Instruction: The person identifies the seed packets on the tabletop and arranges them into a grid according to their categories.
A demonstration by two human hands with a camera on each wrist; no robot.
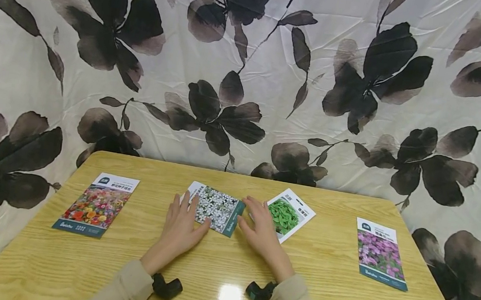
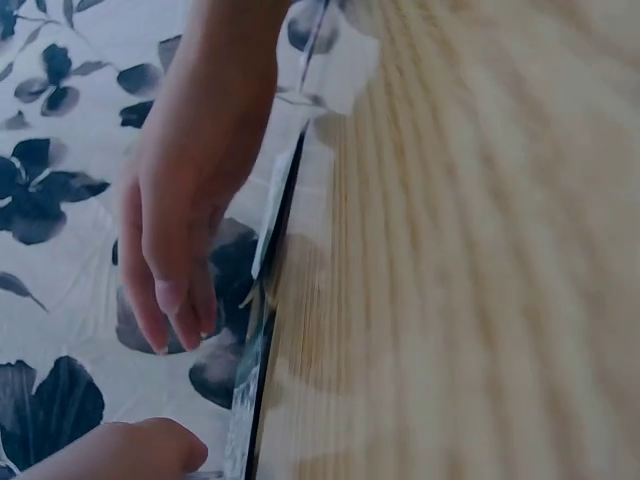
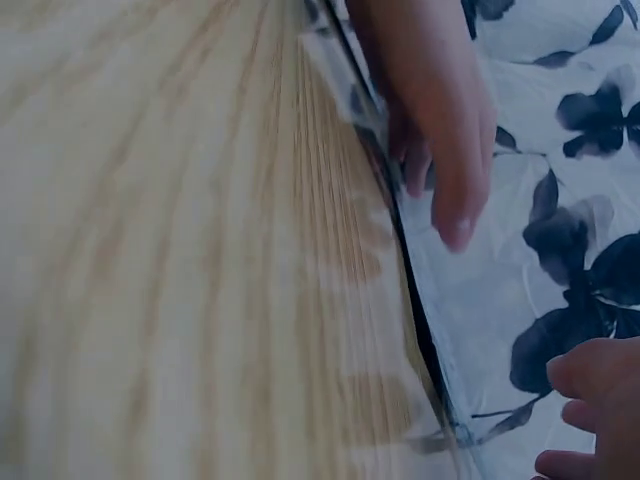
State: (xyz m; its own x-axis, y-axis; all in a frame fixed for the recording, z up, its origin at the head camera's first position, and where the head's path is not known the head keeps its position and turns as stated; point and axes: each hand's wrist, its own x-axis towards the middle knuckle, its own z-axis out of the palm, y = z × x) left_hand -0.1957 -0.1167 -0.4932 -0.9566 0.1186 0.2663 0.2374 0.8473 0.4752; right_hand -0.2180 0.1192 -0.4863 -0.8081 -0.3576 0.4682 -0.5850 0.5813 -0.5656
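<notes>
Near the middle of the table lies a seed packet with white flowers (image 1: 215, 208), turned askew. My left hand (image 1: 181, 227) is over its left end, fingers extended and spread. At its right end is my right hand (image 1: 262, 228), fingers loosely extended, partly covering the left side of a seed packet with green leaves (image 1: 283, 216). In the left wrist view my right hand (image 2: 195, 190) hangs palm down, with a gap under the fingertips. The right wrist view shows my left hand (image 3: 440, 110) with its thumb off the surface. Neither hand grips anything.
A seed packet with mixed bright flowers (image 1: 96, 204) lies on the left of the wooden table (image 1: 192, 272). One with purple flowers (image 1: 381, 254) is on the right. Behind the table hangs a floral cloth (image 1: 296, 77). Black devices (image 1: 166, 287) are on both wrists.
</notes>
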